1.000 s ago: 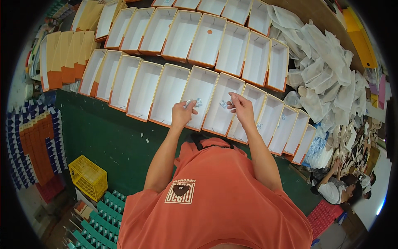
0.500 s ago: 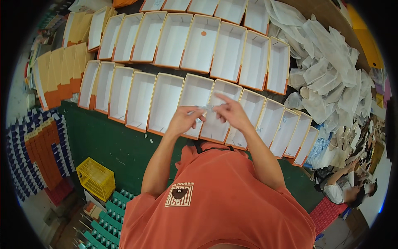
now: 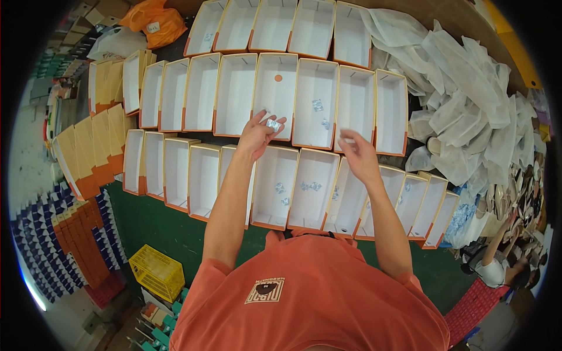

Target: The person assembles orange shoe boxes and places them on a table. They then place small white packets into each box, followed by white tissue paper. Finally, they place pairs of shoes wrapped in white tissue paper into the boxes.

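Observation:
My left hand (image 3: 261,134) reaches over the near end of a white open box (image 3: 276,93) in the second row, the one with an orange dot. Its fingers hold small clear-and-blue sachets (image 3: 273,124). Further right, my right hand (image 3: 359,154) hovers over the near end of another white box (image 3: 356,105). Its bent fingers are blurred, and nothing shows in them. Two loose sachets (image 3: 318,105) lie in the box between my hands. In the front row, more sachets (image 3: 311,186) lie on the white floors of several boxes.
Translucent white bags (image 3: 462,88) pile up at the right, beside shoes (image 3: 497,190). Tan-and-orange box parts (image 3: 91,143) stand stacked at the left. A yellow crate (image 3: 157,272) sits lower left. An orange bag (image 3: 153,23) lies at the far left. Another person (image 3: 497,263) is at the right.
My hands, close together over the front row before, have moved apart and away from me to the second row. Sachets now show in second-row and front-row boxes. The whole view has shifted.

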A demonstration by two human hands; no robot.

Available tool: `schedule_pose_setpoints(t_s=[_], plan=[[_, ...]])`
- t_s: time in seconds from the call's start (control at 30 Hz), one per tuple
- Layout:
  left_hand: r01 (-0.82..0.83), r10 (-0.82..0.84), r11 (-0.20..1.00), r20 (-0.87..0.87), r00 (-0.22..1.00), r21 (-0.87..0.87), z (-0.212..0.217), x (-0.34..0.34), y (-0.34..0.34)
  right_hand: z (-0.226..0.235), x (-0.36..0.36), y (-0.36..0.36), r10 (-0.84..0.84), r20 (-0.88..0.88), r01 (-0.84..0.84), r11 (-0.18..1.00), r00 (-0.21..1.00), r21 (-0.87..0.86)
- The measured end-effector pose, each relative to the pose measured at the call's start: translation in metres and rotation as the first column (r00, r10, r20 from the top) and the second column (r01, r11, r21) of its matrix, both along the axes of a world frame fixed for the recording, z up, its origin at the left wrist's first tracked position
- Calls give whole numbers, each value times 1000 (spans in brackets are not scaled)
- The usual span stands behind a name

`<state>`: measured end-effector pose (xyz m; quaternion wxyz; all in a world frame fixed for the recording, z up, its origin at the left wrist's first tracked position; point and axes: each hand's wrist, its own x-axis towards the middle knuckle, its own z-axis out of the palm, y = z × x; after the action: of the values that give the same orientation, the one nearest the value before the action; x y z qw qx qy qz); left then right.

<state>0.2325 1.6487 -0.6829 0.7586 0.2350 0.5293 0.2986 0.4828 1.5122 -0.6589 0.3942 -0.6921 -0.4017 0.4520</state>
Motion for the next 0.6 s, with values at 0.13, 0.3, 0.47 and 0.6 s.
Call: schedule_pose_setpoints(t_s=[0.13, 0.3, 0.47, 0.6], plan=[[133, -129, 991, -182, 975, 13, -19, -4, 24, -31, 8, -59, -26, -39, 21, 992, 999, -125], [356, -295, 935, -579, 760, -9, -2, -20, 35, -26, 0, -90, -128, -144, 101, 978, 981, -185], [127, 136, 933, -656, 743, 337, -11, -57, 70, -11, 22, -116, -290, -197, 277, 956, 936, -93], [588, 31, 717, -860, 510, 375, -47, -103, 73, -21, 104, -172, -484, 20, 485, 874, 875, -33]])
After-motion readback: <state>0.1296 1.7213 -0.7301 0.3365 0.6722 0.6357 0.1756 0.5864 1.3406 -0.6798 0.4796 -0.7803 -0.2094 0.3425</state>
